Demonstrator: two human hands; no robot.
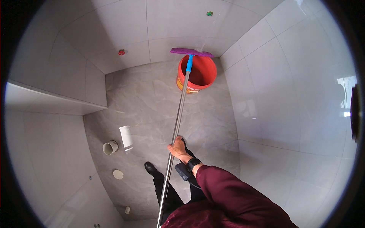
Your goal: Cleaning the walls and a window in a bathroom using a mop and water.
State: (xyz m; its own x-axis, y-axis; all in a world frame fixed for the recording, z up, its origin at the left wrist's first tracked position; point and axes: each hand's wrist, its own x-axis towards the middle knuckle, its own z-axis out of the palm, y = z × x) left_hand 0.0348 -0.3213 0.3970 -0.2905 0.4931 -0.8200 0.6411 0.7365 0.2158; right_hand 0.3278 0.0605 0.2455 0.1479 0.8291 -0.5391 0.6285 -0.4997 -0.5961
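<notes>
My right hand point(178, 149), in a dark red sleeve with a black band at the wrist, is closed around a long silver pole point(178, 121). The pole runs from beneath my body up to a blue joint point(189, 64) that carries a flat purple mop head point(182, 50). That head is held across the far side of a red bucket point(212, 76), against or close to the tiled wall; whether it touches the rim I cannot tell. Fine streaks like splashing water show at the pad's right half. Of my left hand nothing is visible.
Below a green plug point(209, 13) and a red plug point(121, 52) on the far wall, the grey tiled floor point(148, 98) spreads out. A white upright pipe point(126, 136), a round pipe stub point(110, 148) and a pale disc point(118, 174) are at the left. A ledge point(49, 99) juts out there.
</notes>
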